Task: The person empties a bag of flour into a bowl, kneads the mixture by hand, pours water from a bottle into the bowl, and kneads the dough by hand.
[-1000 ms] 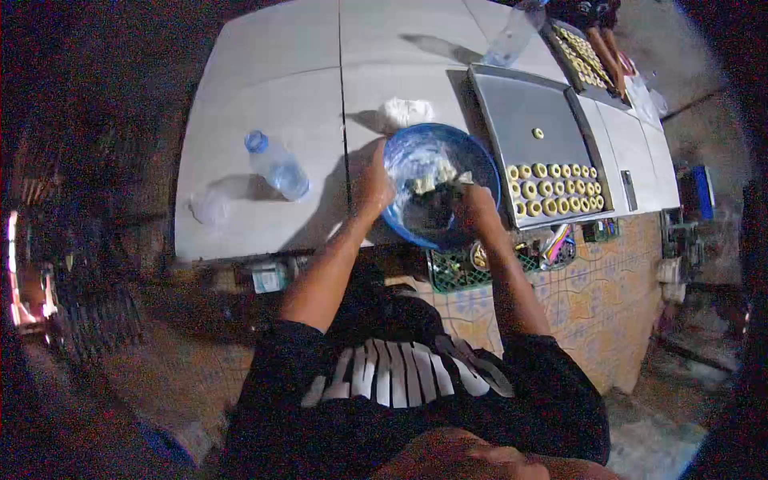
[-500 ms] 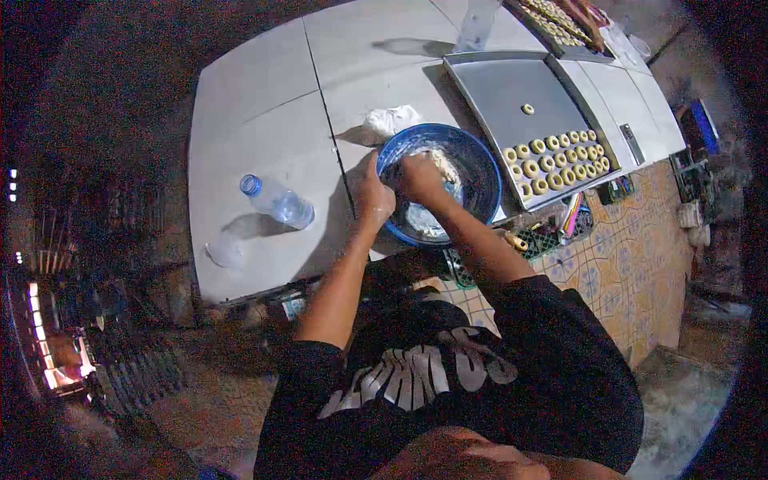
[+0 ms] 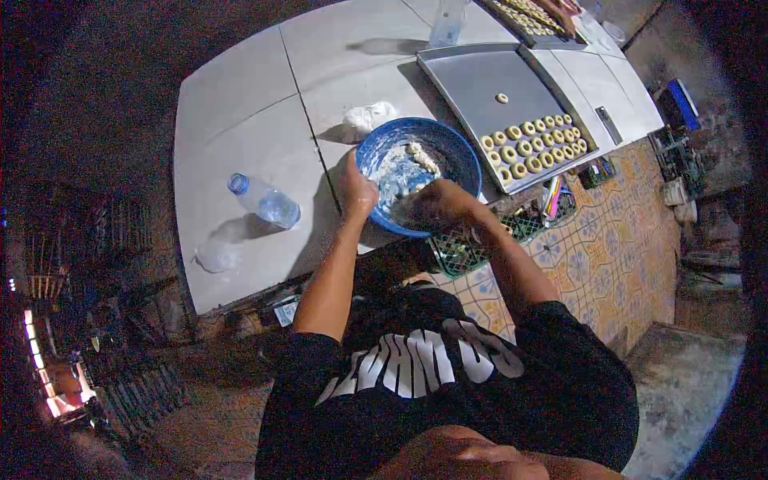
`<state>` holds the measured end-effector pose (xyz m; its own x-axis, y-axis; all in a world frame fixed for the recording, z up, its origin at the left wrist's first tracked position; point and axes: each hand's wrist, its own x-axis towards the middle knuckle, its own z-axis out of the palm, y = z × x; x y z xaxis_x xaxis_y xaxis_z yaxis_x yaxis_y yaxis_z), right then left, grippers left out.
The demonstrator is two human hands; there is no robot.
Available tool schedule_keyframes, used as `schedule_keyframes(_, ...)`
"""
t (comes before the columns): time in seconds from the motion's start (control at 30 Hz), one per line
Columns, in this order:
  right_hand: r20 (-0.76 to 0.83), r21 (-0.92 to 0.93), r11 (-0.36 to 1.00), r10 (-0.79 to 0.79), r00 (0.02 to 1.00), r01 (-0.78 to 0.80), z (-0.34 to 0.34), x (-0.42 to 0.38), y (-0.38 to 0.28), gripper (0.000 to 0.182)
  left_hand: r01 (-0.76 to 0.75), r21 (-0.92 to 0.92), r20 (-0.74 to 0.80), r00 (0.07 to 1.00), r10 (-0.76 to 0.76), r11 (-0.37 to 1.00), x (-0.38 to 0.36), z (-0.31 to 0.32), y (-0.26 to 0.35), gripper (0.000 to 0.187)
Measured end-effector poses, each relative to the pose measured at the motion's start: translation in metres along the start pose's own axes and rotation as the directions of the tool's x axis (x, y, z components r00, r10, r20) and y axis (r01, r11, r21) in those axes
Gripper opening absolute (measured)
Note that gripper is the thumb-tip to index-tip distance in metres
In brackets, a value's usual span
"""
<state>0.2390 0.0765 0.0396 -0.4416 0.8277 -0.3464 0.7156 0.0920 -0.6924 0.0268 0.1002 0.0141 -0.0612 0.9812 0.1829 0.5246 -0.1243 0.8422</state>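
A blue basin (image 3: 474, 150) stands at the table's front edge, its inner wall smeared with pale, floury dough (image 3: 425, 158). My left hand (image 3: 359, 192) is closed on the basin's left rim. Down inside the basin, by the wall nearest me, is my right hand (image 3: 445, 203); its fingers are dark and blurred, so their grip does not show. Just behind the basin lies a white plastic bag (image 3: 371, 117). To its right, a metal tray (image 3: 500, 76) carries several rows of small ring-shaped dough pieces (image 3: 525, 148) and a single ring (image 3: 502, 98) apart from them.
A clear plastic bottle (image 3: 266, 201) lies at left beside a crumpled clear bag (image 3: 218, 257). Another bottle (image 3: 448, 22) stands at the back. Another person's hand (image 3: 558, 10) reaches over a second filled tray (image 3: 524, 20). Green crates (image 3: 460, 254) sit below the table edge.
My right hand has moved from the basin's middle toward the near wall, uncovering dough at the far side. My left hand stays on the rim. The whole view has shifted slightly.
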Motion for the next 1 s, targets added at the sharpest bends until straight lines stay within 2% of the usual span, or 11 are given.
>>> schedule_keyframes(0.07, -0.149, -0.059, 0.997, -0.051, 0.987, 0.043, 0.006, 0.028, 0.063, 0.027, -0.098, -0.004, -0.055, 0.994, 0.098, 0.995, 0.004, 0.013, -0.026, 0.066)
schedule_keyframes(0.2, -0.444, -0.160, 0.987, -0.056, 0.894, -0.018, 0.010, 0.058, 0.087, 0.029, 0.192, 0.105, 0.072, 0.977, -0.200, 0.976, 0.003, -0.004, 0.012, 0.072)
schedule_keyframes(0.33, -0.642, -0.334, 0.940, -0.280, 0.714, 0.068, 0.026, 0.081, 0.061, 0.019, 0.116, 0.101, -0.007, 0.993, -0.116, 0.988, -0.002, 0.000, 0.012, 0.073)
schedule_keyframes(0.37, -0.521, -0.255, 0.964, -0.079, 0.850, -0.067, 0.047, 0.104, 0.074, 0.014, 0.065, 0.082, -0.010, 0.998, -0.064, 0.994, -0.003, 0.000, 0.009, 0.073)
schedule_keyframes(0.5, -0.494, -0.353, 0.907, -0.388, 0.778, 0.228, 0.075, 0.108, 0.075, 0.023, 0.027, 0.116, -0.070, 0.997, -0.019, 0.993, -0.002, 0.011, -0.006, 0.070)
schedule_keyframes(0.6, -0.311, -0.377, 0.912, -0.288, 0.906, 0.161, 0.056, 0.068, 0.024, 0.028, 0.016, 0.081, -0.127, 0.992, -0.006, 0.997, -0.002, 0.017, -0.007, 0.068)
schedule_keyframes(0.7, -0.087, -0.523, 0.809, -0.366, 0.927, 0.270, 0.073, 0.070, 0.059, 0.030, 0.024, 0.041, -0.147, 0.989, -0.018, 0.999, 0.000, 0.022, -0.014, 0.061)
schedule_keyframes(0.73, -0.051, -0.377, 0.891, -0.295, 0.954, 0.255, 0.057, 0.047, 0.023, 0.029, 0.025, 0.085, -0.152, 0.988, -0.012, 0.996, 0.001, 0.022, -0.016, 0.059)
schedule_keyframes(0.83, 0.046, -0.435, 0.820, -0.393, 0.918, 0.372, 0.043, 0.033, 0.012, 0.022, 0.052, -0.006, -0.174, 0.983, -0.052, 0.999, 0.004, 0.025, -0.022, 0.056)
schedule_keyframes(0.87, 0.055, -0.336, 0.907, -0.251, 0.966, 0.255, 0.036, 0.029, 0.007, 0.018, 0.033, 0.017, -0.196, 0.980, -0.029, 0.999, 0.004, 0.027, -0.024, 0.055)
schedule_keyframes(1.0, -0.271, -0.155, 0.955, -0.286, 0.919, 0.251, 0.013, 0.002, 0.005, 0.020, -0.021, 0.138, -0.218, 0.975, 0.051, 0.990, 0.000, 0.025, -0.027, 0.057)
